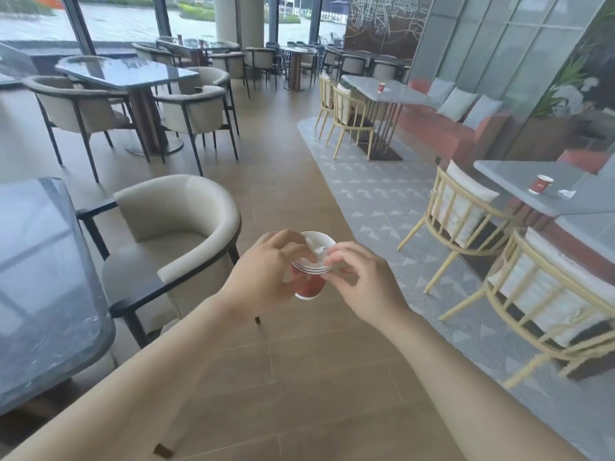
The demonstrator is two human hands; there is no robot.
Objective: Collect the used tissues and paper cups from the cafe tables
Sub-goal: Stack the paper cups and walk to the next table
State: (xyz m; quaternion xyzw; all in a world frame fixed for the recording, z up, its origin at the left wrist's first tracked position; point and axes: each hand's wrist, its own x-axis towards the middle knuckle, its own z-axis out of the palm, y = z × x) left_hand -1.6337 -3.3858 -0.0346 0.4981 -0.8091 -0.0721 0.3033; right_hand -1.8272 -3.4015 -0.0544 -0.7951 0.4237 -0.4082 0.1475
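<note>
Cup stack [309,287] | left hand [263,277] grips | right hand [362,281] pinches tissue [315,248]

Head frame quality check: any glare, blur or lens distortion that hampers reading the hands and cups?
Head view: the windows are washed out, and daylight glares off the dark table at left. Head view: wide-angle bending bows straight lines toward the edges. Head view: slightly soft, yet the stacked cups in the left hand and the tissue pinched by the right hand are readable.

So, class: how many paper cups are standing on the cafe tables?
2: near cup on the right-hand grey table, far cup on the table beyond it. Distant tables are too blurred to tell.
</note>
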